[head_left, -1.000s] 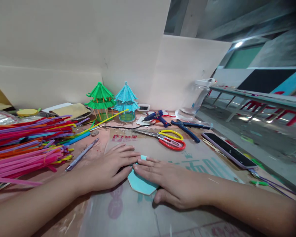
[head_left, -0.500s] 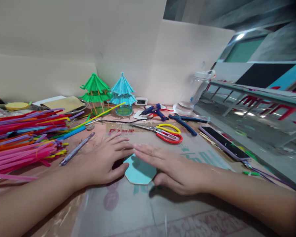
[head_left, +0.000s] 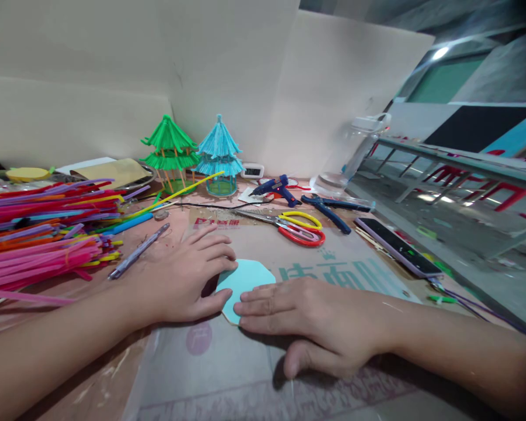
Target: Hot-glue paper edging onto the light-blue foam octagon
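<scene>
- Pressing flat on a light blue, many-sided piece of card (head_left: 245, 279), both hands lie palm down near the middle of the desk (head_left: 228, 374); the card lies on a printed grey plastic sheet (head_left: 346, 272).
- Left hand (head_left: 182, 278): fingers spread wide and flat, thumb tip touching the card's left edge, nothing gripped.
- Right hand (head_left: 307, 318): fingers held close together and straight, their tips covering the card's lower corner, nothing gripped.
- Open sheet lies in front of the hands toward the person.
- Left of the left hand lies a slim grey pen (head_left: 138, 251), and beyond it a thick heap of pink, purple and orange plastic straws (head_left: 39, 240).
- Behind the card lie red- and yellow-handled steel scissors (head_left: 296, 228), blue-handled pliers (head_left: 331, 210) and a blue glue gun (head_left: 276, 188).
- Two small straw pagodas, one green (head_left: 170, 153) and one blue (head_left: 219, 153), stand by the beige back wall.
- A dark phone (head_left: 397, 245) lies near the desk's right edge.
</scene>
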Available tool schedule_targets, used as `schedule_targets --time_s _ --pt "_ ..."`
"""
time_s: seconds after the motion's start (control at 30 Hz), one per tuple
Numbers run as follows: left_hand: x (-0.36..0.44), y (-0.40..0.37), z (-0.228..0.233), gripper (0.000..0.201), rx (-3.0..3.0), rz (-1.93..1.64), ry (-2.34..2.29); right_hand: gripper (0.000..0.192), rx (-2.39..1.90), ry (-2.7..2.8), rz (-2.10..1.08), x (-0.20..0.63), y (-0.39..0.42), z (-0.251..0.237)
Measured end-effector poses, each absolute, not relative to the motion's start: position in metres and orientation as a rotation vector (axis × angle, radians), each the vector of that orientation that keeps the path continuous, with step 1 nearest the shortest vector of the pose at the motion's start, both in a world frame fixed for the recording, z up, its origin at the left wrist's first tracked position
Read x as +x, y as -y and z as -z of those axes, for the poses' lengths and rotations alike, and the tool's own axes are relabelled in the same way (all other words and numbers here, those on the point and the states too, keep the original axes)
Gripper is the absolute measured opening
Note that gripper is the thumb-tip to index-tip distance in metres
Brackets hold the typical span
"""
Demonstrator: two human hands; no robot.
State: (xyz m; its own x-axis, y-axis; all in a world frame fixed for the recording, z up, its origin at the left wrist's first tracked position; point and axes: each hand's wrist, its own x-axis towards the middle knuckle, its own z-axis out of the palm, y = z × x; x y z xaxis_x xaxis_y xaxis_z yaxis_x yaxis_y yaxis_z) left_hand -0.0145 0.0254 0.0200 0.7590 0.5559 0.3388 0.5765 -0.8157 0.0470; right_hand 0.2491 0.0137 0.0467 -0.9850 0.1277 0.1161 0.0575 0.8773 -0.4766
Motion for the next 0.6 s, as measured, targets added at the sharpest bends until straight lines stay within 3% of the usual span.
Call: schedule_targets --time_s 0.07,0.27,0.37,0.47,0.6 --pt "-0.014 -0.025 -0.021 0.029 -2.892 0.507 0.953 0.05 -0.141 2.806 -0.759 0.25 -0.018 -0.044" --pt "-0.011 -0.028 -0.023 0.024 -2.927 0.483 1.034 0.058 -0.446 2.979 -0.384 0.252 -0.034 -0.029" --pt "-0.012 -0.025 -0.024 0.021 -2.99 0.604 0.952 0.062 -0.437 2.996 -0.39 0.253 -0.039 -0.029" --pt "-0.011 -0.019 -0.026 0.034 -3.065 0.642 0.887 0.07 -0.424 2.99 -0.437 0.255 -0.045 -0.032" --pt "-0.003 -0.011 -0.024 0.044 -3.087 0.557 0.985 0.064 -0.424 2.911 -0.604 0.258 -0.052 -0.033"
